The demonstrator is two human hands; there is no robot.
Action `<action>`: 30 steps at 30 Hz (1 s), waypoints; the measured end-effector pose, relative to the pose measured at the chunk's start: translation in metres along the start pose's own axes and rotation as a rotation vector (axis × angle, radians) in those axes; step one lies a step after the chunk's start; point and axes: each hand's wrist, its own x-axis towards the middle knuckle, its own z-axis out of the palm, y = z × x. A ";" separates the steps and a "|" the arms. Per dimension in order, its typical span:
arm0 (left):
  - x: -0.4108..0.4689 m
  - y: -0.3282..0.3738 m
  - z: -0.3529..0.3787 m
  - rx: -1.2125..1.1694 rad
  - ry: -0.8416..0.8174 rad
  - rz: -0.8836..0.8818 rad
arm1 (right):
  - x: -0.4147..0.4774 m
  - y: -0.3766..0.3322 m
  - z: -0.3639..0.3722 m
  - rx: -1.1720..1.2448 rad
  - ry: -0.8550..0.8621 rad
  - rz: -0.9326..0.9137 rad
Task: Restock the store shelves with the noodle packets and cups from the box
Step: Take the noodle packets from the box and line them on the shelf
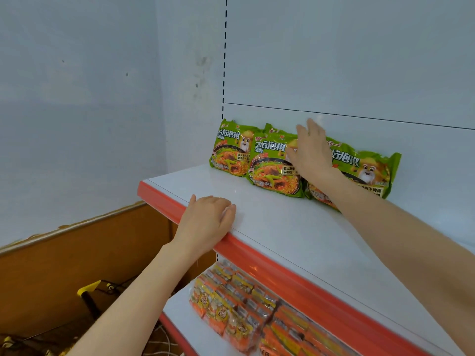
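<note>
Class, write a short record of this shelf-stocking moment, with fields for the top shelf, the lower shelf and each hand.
Top shelf: three green noodle packets stand in a row, leaning on the back panel.
Lower shelf: orange packets lie in rows.
Right hand: flat, fingers straight, on the green noodle packets.
Left hand: rests on the top shelf's red front edge, holding nothing.

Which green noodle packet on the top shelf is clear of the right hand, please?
The leftmost green noodle packet, at the row's end; the right hand overlaps the other two.
</note>
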 end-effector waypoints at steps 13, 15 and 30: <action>-0.094 -0.026 -0.057 0.226 0.205 -0.066 | -0.027 -0.185 0.014 0.361 -0.212 -0.607; -0.126 -0.039 -0.066 0.279 0.216 -0.126 | -0.044 -0.222 0.021 0.409 -0.261 -0.662; -0.399 -0.114 -0.017 0.382 -0.167 -0.666 | -0.314 -0.318 0.154 0.500 -0.902 -0.741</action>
